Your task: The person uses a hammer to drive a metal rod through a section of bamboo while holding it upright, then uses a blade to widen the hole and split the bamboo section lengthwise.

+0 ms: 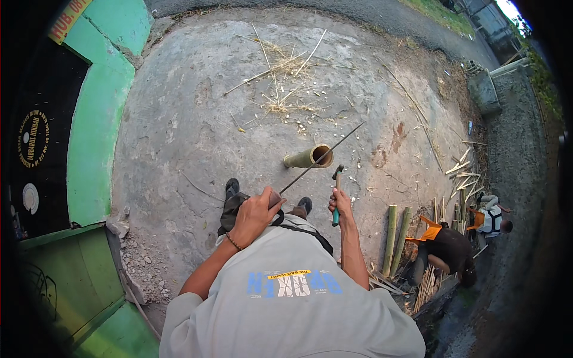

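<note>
My left hand [255, 216] is closed around the brown handle of a long, thin-bladed machete [341, 141], held out in front of me. The dark blade slants up to the right and crosses in front of the open end of a hollow bamboo section [298, 160]; whether they touch, I cannot tell. In my right hand [341, 204], fingers wrapped round the grip, is a hammer [338, 176] with a teal lower handle and a dark head pointing away from me. My shoes show on the ground on the near side of the bamboo.
Thin bamboo strips and shavings [292, 68] litter the concrete ahead. To the right, thick bamboo poles [390, 241] lie near split pieces [465, 170], with two people bent over by orange chairs [427, 230]. A green wall [98, 131] and rubble [143, 262] border the left.
</note>
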The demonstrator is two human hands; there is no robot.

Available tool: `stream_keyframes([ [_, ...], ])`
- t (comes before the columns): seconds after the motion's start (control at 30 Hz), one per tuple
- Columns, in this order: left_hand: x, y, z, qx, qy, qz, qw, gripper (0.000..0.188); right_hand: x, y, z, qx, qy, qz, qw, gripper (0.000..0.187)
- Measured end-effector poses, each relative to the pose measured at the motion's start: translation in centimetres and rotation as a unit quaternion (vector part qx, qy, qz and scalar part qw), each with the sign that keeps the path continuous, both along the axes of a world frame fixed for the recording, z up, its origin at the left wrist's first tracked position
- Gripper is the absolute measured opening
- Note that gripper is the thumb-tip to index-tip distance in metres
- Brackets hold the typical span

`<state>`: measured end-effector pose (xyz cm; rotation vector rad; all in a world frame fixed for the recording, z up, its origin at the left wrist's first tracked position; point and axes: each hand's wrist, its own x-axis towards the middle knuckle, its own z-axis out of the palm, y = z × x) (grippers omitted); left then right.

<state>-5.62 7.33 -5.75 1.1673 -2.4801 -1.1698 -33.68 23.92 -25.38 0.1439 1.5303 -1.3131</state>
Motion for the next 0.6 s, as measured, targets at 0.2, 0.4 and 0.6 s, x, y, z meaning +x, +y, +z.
stream_keyframes([
  [0.2,-0.3,0.1,-0.4,-0.04,-0.013,0.004,0.999,0.035,2.5,0.8,16.9,-0.129,0.031,-0.078,0.988,0.04],
  [0.4,-1.0,0.5,0.1,-0.021,-0.015,0.01,1.0,0.035,1.7,0.1,24.5,-0.102,0.294,0.186,0.932,0.037],
  [0.6,-1.4,0.8,-0.7,-0.058,-0.008,0.008,0.998,0.035,3.5,-1.7,25.1,-0.016,0.445,0.223,0.867,0.032],
])
